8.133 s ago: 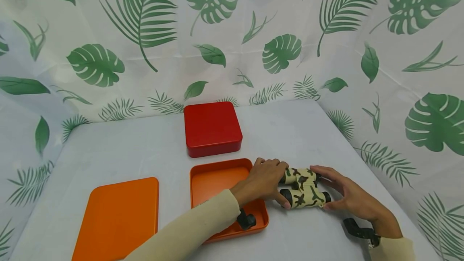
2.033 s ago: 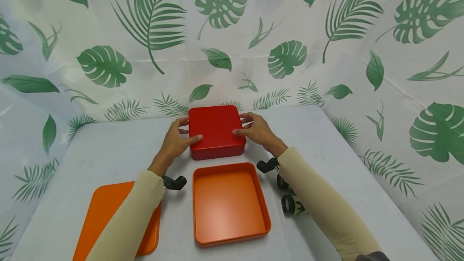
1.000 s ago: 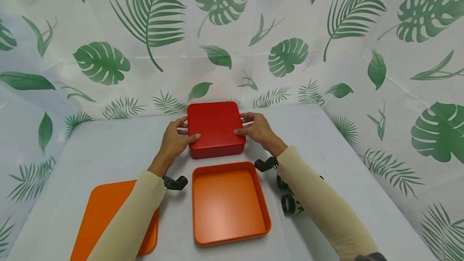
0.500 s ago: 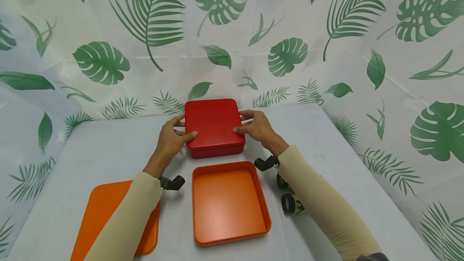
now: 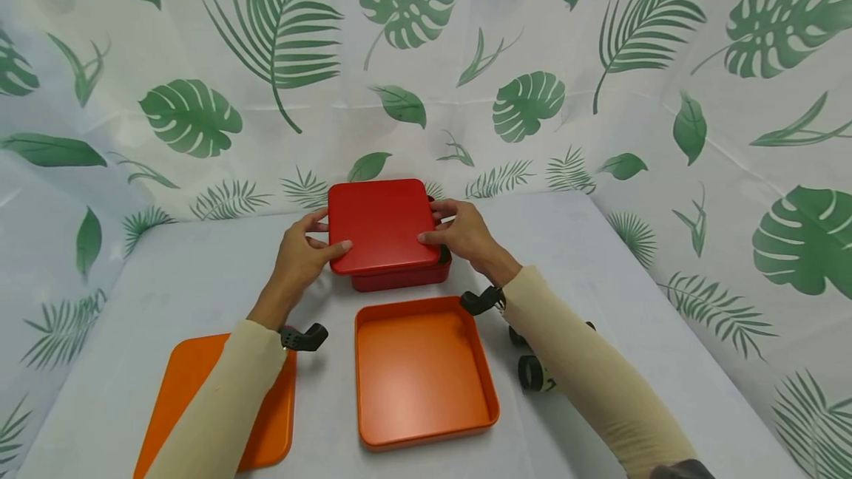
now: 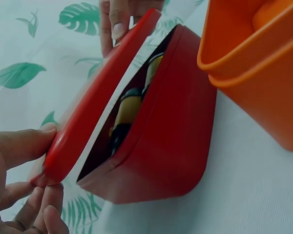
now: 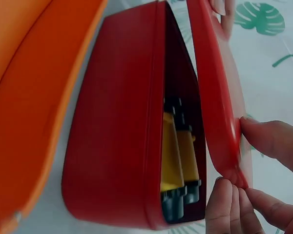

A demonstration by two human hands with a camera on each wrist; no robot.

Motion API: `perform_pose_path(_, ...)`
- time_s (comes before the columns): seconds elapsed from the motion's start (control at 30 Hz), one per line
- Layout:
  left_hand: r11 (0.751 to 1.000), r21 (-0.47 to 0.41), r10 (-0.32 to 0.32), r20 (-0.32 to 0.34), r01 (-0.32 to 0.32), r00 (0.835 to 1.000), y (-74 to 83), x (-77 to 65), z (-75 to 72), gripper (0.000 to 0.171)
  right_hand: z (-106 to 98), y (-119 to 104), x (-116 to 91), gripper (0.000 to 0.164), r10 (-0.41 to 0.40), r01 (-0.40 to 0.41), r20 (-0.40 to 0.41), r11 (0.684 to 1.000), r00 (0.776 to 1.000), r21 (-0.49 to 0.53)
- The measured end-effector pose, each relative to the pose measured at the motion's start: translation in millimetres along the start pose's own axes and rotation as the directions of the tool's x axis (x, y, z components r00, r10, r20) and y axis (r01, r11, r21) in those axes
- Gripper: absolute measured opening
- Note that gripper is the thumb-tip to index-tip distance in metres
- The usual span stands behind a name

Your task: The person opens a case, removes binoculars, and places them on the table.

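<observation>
Both hands hold a square red lid (image 5: pixel 381 224) raised off a red box (image 5: pixel 399 279) at the back of the table. My left hand (image 5: pixel 295 256) pinches the lid's left edge, thumb on top and fingers underneath. At the opposite edge my right hand (image 5: pixel 468 233) has the same kind of pinch. Each wrist view shows a gap between lid and box. Through it a yellow binoculars-like thing with dark ends (image 7: pixel 171 158) shows inside the box, partly hidden by the wall.
In front of the red box stands an open orange box (image 5: pixel 424 383). A flat orange lid (image 5: pixel 274 420) lies at the left, partly under my left sleeve. Camouflage binoculars (image 5: pixel 535 374) lie right of the orange box, mostly hidden by my right sleeve. Leaf-patterned cloth (image 5: pixel 426 124) surrounds the table.
Earlier my hands held the camouflage binoculars beside the orange box; then they went to the red lid. Over the last second the lid has come up off the red box and shifted left.
</observation>
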State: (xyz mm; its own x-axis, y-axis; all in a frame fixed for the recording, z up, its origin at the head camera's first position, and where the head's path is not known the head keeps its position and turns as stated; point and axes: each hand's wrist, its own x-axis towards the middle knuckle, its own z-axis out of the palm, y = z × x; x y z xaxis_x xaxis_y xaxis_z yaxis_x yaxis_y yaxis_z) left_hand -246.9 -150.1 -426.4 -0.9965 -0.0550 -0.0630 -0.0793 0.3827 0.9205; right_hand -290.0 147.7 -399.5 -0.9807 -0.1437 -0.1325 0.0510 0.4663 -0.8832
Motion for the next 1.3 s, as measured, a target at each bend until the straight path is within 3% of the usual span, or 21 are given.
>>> perform_pose_path(0.5, 0.999, 0.013, -0.034, -0.002, 0.034, 0.999, -4.8, -11.2, -24.3, 0.087, 17, -16, 0, 0.063, -0.037, 0.035, 0.036, 0.998, 0.999, 0.045)
perform_pose_path(1.03, 0.999, 0.009, -0.050, -0.009, 0.050, 0.999, -11.6, -20.9, -43.4, 0.087, 33, -25, -4, 0.065, -0.016, 0.015, 0.041, 0.999, 0.999, 0.036)
perform_pose_path(1.3, 0.997, 0.014, -0.069, -0.025, 0.070, 0.997, -15.0, -23.9, -53.8, 0.087, 42, -32, -5, 0.064, -0.006, 0.000, 0.065, 0.996, 0.998, 0.087)
